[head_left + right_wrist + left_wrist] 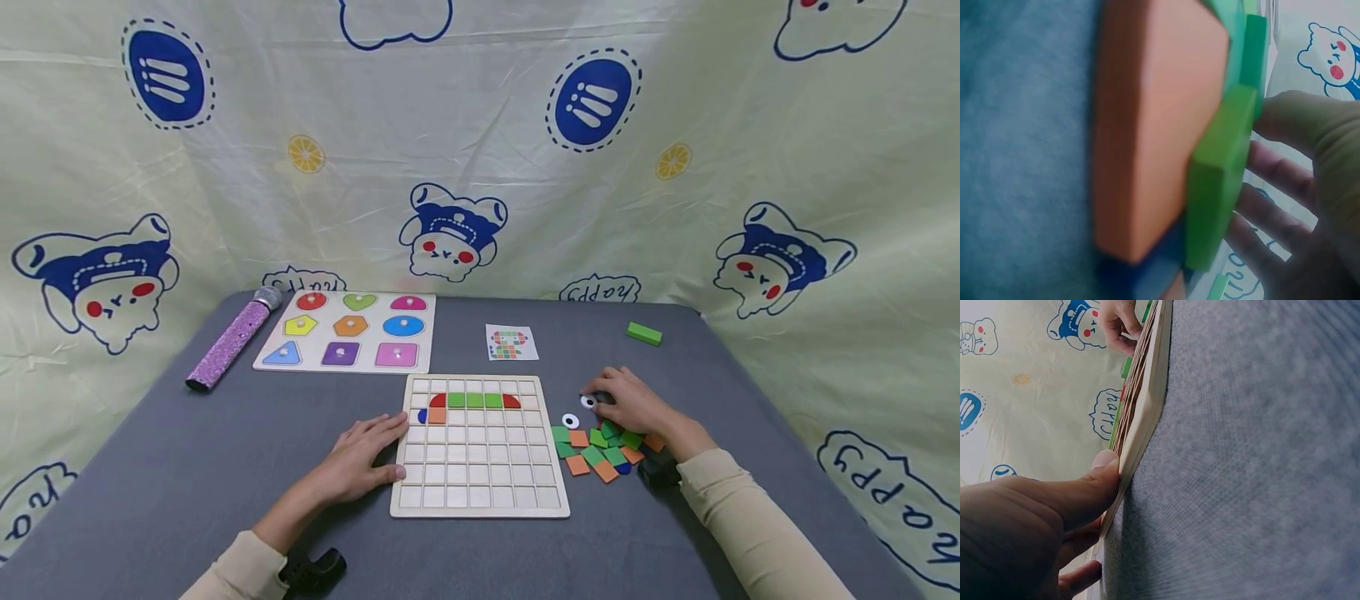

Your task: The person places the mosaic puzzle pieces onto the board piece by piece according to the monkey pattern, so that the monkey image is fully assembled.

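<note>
My left hand [365,457] rests against the left edge of a wooden grid board [480,510], thumb and fingertips touching its rim. In the board's upper rows lie green square tiles [474,400], red rounded tiles [512,402], an orange square tile [437,415] and a blue rounded tile [422,416]. To the board's right, my right hand [633,404] reaches down with bent fingers by a round eye piece [587,402]; whether it pinches the piece is unclear. In the right wrist view its fingertips are partly hidden behind tiles. Another eye piece [570,422] lies close by.
Loose orange tiles [605,472] and green tiles [592,455] lie piled below my right hand. Behind the board are a pattern card [512,342], a shape puzzle board [375,314] and a green block [643,333]. A glittery purple microphone [231,342] lies far left.
</note>
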Demonstrator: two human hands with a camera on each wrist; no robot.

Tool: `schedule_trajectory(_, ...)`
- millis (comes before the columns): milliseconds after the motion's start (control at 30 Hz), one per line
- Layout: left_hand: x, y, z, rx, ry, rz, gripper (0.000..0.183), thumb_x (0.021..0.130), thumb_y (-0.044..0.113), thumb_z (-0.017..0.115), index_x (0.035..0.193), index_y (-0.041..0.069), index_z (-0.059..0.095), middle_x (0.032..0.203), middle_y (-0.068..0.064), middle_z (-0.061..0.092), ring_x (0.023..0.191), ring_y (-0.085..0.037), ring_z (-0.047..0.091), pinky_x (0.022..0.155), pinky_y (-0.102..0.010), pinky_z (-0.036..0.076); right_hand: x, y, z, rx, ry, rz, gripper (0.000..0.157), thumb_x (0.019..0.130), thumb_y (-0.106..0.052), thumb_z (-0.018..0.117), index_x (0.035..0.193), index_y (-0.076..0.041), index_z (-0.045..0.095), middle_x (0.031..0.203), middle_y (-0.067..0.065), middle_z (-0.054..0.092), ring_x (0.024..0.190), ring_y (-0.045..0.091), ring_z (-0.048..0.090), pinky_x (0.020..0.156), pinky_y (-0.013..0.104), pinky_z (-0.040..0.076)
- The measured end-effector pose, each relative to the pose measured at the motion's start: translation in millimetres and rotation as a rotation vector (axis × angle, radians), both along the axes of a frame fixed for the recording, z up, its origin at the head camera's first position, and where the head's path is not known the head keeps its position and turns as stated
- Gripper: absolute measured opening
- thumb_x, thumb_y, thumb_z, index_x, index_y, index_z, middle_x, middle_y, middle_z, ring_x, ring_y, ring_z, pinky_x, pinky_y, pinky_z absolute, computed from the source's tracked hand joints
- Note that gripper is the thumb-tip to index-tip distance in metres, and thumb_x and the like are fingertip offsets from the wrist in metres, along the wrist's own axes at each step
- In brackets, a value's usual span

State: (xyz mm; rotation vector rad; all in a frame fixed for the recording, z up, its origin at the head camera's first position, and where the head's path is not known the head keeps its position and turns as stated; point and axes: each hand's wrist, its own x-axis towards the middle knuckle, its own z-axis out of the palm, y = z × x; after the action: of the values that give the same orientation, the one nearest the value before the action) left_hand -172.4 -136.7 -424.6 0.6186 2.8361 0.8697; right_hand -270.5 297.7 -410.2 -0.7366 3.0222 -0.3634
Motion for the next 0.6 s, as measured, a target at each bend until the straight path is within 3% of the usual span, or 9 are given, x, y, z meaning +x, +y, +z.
schedule_trajectory(200,0.0,0.1,-0.8,-0.005,-0.006,-0.002,0.066,0.087,0.031,0.067,0.143,0.008,0.040,0.152,-0.007,0.036,0.142,-0.036,0.027,0.109,-0.065,0.015,0.5,0.0,-1.4,0.010,0.018,-0.014,0.020,0.087,-0.019,0.065,0.107,-0.015,0.070,0.104,0.005,0.061,0.090,0.019,0.046,0.076,0.036,0.039)
schedule_trajectory(400,0.3,-0.4,-0.2,-0.004,0.000,-0.001,0.066,0.087,0.031,0.067,0.143,0.008,0.040,0.152,-0.007,0.036,0.141,-0.036,0.028,0.109,-0.065,0.015,8.3,-12.2,7.2,-0.010,0.080,0.017,0.019,0.086,-0.025,0.068,0.102,-0.015,0.071,0.099,0.002,0.063,0.093,0.020,0.048,0.079,0.041,0.042)
schedule_trajectory(600,-0.1,-0.7,-0.1,-0.001,0.007,-0.007,0.066,0.087,0.031,0.066,0.143,0.007,0.041,0.152,-0.008,0.036,0.141,-0.036,0.028,0.108,-0.066,0.016,17.4,-34.0,15.5,-0.019,0.115,0.055,0.020,0.085,-0.029,0.070,0.100,-0.016,0.071,0.095,-0.001,0.061,0.088,0.014,0.043,0.073,0.034,0.039)
